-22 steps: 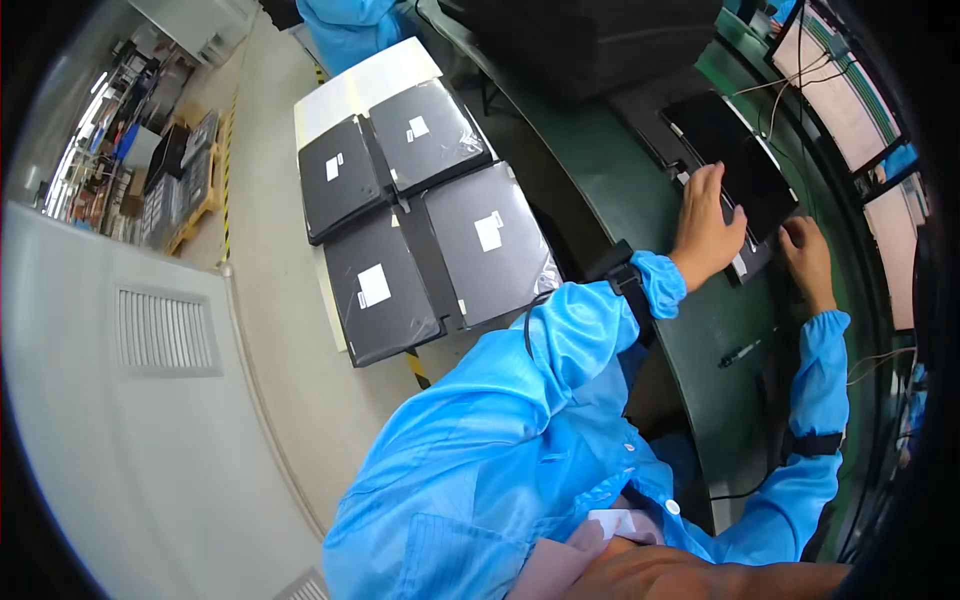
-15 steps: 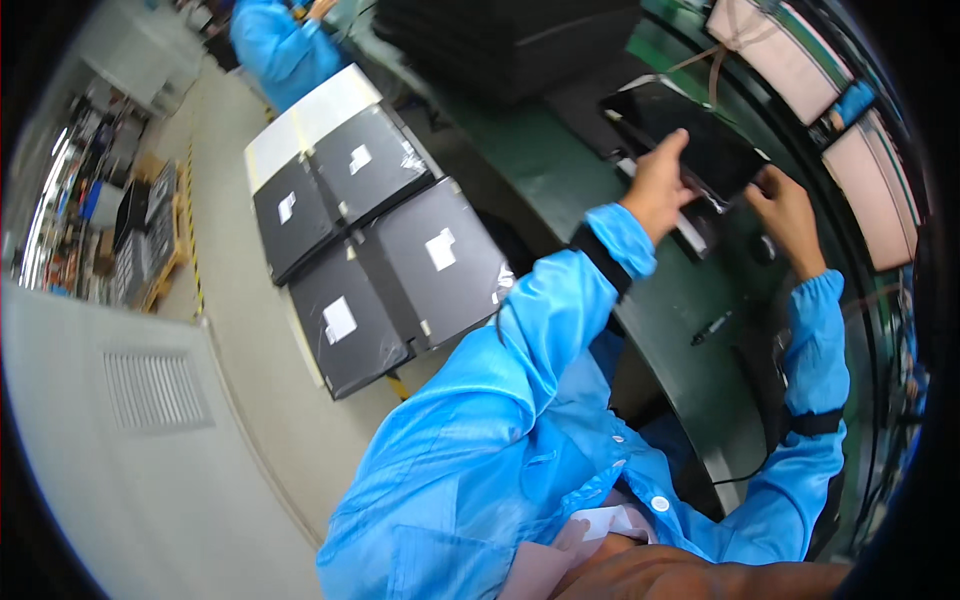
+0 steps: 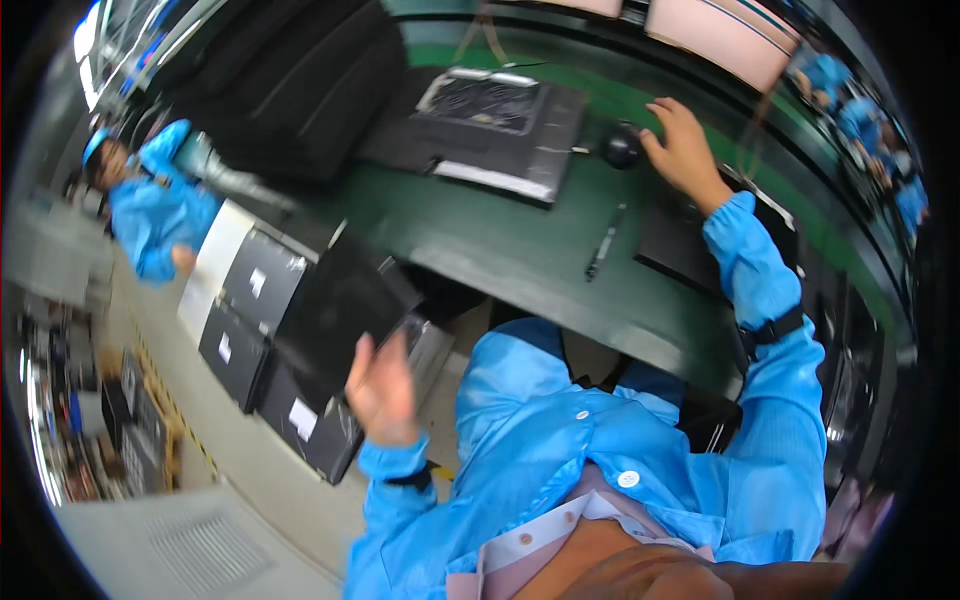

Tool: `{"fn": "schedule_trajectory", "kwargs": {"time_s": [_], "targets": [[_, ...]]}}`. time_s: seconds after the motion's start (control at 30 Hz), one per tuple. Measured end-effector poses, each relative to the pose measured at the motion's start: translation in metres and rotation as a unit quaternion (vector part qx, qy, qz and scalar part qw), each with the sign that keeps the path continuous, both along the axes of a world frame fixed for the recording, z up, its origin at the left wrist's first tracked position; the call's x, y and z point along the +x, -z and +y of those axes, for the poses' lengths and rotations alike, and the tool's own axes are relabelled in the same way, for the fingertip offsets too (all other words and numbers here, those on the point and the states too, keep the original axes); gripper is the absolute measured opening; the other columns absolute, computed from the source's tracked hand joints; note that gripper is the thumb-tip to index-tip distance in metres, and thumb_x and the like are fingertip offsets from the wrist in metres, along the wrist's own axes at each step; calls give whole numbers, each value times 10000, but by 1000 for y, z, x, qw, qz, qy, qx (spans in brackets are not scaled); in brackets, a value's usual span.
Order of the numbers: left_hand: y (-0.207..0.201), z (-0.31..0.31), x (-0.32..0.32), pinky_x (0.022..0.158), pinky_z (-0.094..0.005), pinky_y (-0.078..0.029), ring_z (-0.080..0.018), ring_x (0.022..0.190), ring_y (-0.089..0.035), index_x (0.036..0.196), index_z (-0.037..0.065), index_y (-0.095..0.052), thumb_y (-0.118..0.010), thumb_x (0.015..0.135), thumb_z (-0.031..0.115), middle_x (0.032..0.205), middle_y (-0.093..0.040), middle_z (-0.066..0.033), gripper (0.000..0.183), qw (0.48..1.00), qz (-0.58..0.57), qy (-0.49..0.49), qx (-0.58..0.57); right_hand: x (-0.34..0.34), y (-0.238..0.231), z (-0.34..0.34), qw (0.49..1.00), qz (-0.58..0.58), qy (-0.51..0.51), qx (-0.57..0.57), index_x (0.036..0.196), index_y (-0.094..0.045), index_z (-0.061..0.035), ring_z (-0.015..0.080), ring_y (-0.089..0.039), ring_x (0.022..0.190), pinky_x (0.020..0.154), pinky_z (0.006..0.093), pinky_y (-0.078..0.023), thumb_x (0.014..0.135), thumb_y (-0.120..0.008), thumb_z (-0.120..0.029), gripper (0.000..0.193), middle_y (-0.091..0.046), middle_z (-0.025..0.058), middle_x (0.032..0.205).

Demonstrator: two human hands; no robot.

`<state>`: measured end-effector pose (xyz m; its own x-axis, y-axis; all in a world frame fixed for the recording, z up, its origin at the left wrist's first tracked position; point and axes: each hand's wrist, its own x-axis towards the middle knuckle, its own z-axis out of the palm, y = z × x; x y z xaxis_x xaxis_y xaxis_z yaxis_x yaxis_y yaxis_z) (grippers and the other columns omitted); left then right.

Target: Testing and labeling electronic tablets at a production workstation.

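At the lower left my left hand [image 3: 385, 395] is closed at the near edge of a thin black flat panel [image 3: 345, 300], blurred by motion. The panel is over the stacked black flat boxes [image 3: 235, 345] with white labels and hides part of them. My right hand [image 3: 685, 150] is over the green desk [image 3: 500, 255], empty, with its thumb and fingers apart. Just left of it sits a round black mouse [image 3: 622, 145]. On a dark pad [image 3: 555, 140] farther back lies a film-wrapped dark flat piece [image 3: 485, 103] with white strips.
A tall stack of black foam [image 3: 290, 80] occupies the desk's far left. A pen [image 3: 606, 242] lies mid-desk, beside a black flat case [image 3: 680, 240] under my right forearm. A co-worker in blue [image 3: 160, 210] is beyond the boxes. Pink panels [image 3: 720, 45] line the back.
The view has turned right. My left hand has swung left from the desk to the boxes with the black panel. My right hand has let go of the panel and moved near the mouse.
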<state>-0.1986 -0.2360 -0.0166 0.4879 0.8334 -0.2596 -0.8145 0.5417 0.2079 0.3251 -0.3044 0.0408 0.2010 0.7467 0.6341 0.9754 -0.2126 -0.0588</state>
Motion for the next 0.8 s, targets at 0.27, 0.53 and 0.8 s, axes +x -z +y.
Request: {"fn": "schedule_trajectory", "kwargs": {"time_s": [0.27,0.53,0.8], "targets": [[95,-9,-101,1236,-461,-323,-322,1379,-464,1416,-100,-450,-518,1035,43,1482,-492,-211,413,975,72,-206,50,-13,27,17,992,129,8,5,1235,-640,32,429,-526,1260,1088,472,-413,901,-657,-487,617,-570,266,1331],[53,-4,-130,1196,-506,-363,-453,1411,-387,1419,-159,-355,-552,942,141,1472,-431,-322,597,969,14,-100,-224,-21,46,47,986,145,71,-37,1206,-672,48,386,-502,1291,1114,457,-377,919,-612,-532,650,-579,248,1315],[65,-9,-135,1207,-516,-336,-443,1475,-287,1466,-218,-168,-523,902,149,1548,-281,-355,761,969,0,-139,-207,-27,44,52,985,161,55,-42,1211,-663,64,376,-513,1277,1114,456,-373,928,-607,-518,649,-589,238,1298]]}}
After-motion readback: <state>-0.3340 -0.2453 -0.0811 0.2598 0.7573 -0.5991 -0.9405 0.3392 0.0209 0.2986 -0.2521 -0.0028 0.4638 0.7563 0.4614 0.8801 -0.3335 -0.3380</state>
